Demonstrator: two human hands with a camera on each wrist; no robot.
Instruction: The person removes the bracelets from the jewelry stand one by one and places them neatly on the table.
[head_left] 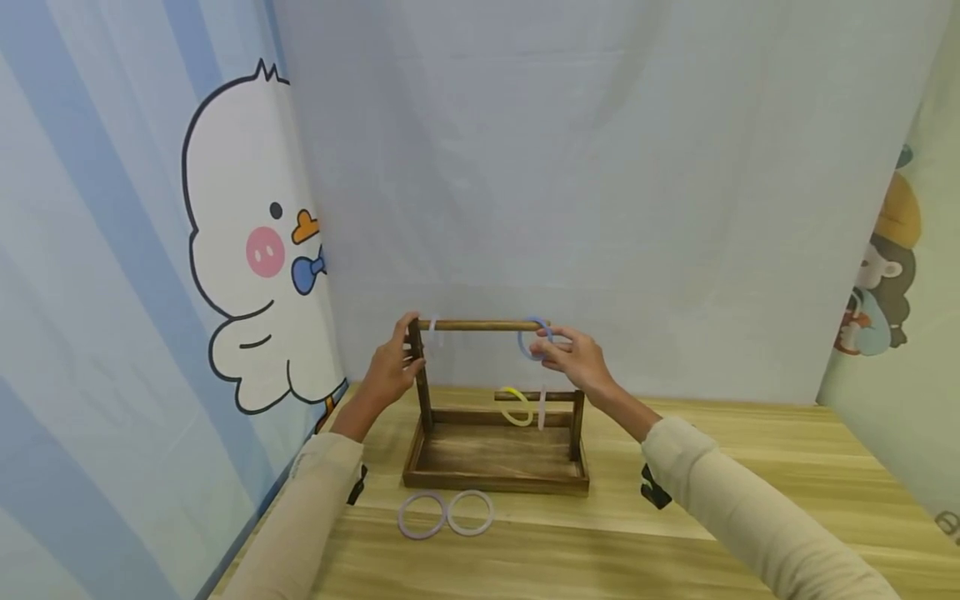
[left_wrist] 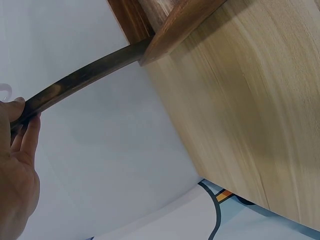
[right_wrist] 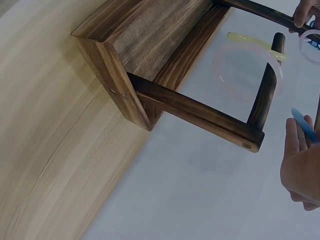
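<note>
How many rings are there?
6. On the table: purple ring, white ring. On lower bar: yellow ring, pink ring. On upper bar: pale ring. In right hand: blue ring.

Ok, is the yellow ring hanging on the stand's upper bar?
No, the head view shows the yellow ring on the lower bar, beside a pale pink ring.

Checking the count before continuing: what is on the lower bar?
A yellow ring hangs around the lower bar, and a pale pink ring hangs nearer its post. The spots beneath the rings are covered and cannot be seen.
</note>
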